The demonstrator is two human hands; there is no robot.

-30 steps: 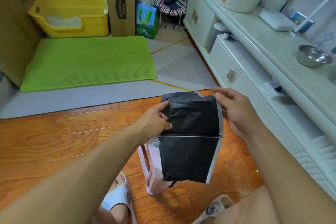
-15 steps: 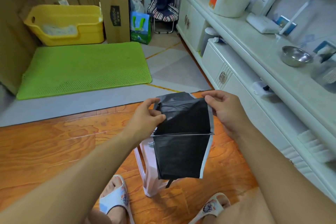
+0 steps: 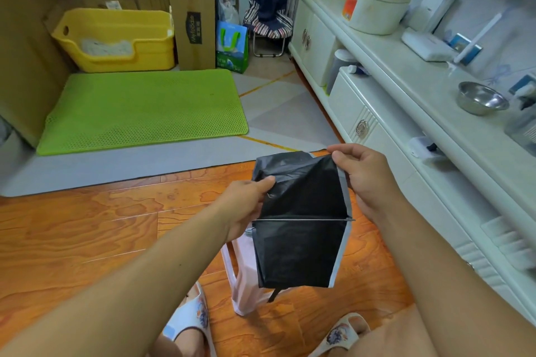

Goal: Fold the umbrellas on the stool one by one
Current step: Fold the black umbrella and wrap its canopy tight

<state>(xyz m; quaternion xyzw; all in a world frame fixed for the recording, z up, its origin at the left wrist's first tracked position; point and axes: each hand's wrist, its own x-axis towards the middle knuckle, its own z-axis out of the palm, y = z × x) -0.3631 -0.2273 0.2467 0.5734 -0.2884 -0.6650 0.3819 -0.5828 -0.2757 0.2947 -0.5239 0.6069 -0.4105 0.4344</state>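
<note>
A black umbrella (image 3: 301, 229) with a pale grey outer edge hangs in front of me, its canopy panels spread flat and a metal rib running across its middle. My left hand (image 3: 246, 206) pinches the canopy's left side near the top. My right hand (image 3: 362, 177) pinches the upper right corner of the fabric. Below and behind the umbrella stands a pale pink plastic stool (image 3: 243, 278), mostly hidden by the canopy. A black strap dangles from the umbrella's lower edge.
A long white cabinet (image 3: 391, 113) runs along the right, carrying a steel bowl (image 3: 481, 97) and a white round container (image 3: 377, 6). A green mat (image 3: 145, 110), yellow bin (image 3: 116, 38) and cardboard boxes (image 3: 191, 6) lie ahead on the left. My slippered feet rest on the wooden floor.
My right hand has shifted from beside the canopy's top right to pinching its upper corner, pulling the fabric taut. The view has tilted slightly upward.
</note>
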